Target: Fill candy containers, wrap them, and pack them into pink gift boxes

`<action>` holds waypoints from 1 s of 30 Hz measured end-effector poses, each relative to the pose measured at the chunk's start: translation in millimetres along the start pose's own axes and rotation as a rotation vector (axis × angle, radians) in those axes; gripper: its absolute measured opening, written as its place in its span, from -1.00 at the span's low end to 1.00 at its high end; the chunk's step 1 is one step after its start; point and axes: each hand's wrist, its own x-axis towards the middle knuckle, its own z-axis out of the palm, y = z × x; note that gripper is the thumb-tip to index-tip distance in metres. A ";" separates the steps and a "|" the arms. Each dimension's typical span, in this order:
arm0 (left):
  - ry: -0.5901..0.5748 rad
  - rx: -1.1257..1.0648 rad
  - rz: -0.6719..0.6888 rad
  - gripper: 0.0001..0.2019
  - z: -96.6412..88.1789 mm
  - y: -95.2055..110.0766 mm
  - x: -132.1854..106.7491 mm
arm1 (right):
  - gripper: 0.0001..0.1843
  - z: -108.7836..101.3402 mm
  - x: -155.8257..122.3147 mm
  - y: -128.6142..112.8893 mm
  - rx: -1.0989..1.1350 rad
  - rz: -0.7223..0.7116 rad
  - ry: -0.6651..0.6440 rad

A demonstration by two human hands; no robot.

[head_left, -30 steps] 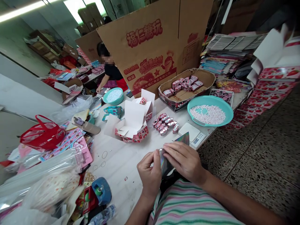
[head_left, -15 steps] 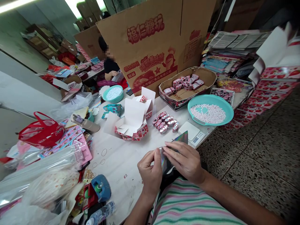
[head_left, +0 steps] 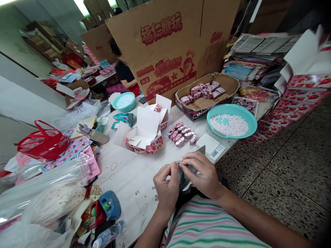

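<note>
Left hand [head_left: 167, 187], fingers curled and half closed, pinching one edge of a holographic foil pouch [head_left: 184, 181] between thumb and fingertips. Right hand [head_left: 200, 174], likewise half closed, curved over the upper part of the pouch, fingers laid across the foil. Pouch gripped by both hands just past the table edge, in front of a striped shirt [head_left: 207, 224], one silvery corner pointing up toward a digital scale [head_left: 210, 144].

Beyond the hands, on a white table [head_left: 131, 179]: loose rubber bands [head_left: 113, 166] off to the left, then a small heap of foil-wrapped sweets [head_left: 179, 132] just beside an open white carton [head_left: 144, 144] with strawberry print. Farther right, a teal basin [head_left: 231, 120] of white candies near a cardboard tray [head_left: 199, 100] of pink packets. To the left, a red tote bag [head_left: 43, 143] among clear plastic bags [head_left: 43, 179]. Strawberry-print cartons [head_left: 307, 82] stacked past the right end of the table, above a speckled terrazzo floor [head_left: 284, 179].

Farthest, a tall cardboard box [head_left: 165, 58] printed in red: large characters reading 福仁糖玩, smaller 板装, and a company line ending 福仁食品有限公司. Behind it, a co-worker [head_left: 124, 72] in a dark top, near a second teal basin [head_left: 125, 101].
</note>
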 end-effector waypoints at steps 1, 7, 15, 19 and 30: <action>-0.005 0.000 -0.018 -0.72 1.9 -4.4 0.8 | -0.90 1.6 -1.8 2.5 -0.007 0.001 -0.026; 0.061 -0.002 -0.219 -0.64 18.5 -66.1 26.1 | -0.90 1.8 -14.6 19.9 0.022 -0.006 -0.205; 0.018 0.536 -0.134 -0.65 15.1 -217.2 79.9 | -0.88 -2.9 -8.4 76.8 0.283 0.648 -0.134; -0.123 0.850 -0.146 -0.65 17.7 -267.8 93.0 | -0.77 9.2 -5.4 132.2 0.413 0.985 -0.010; -0.153 0.765 -0.250 -0.55 72.4 -251.4 63.8 | -0.59 45.8 8.0 225.5 0.490 1.165 0.119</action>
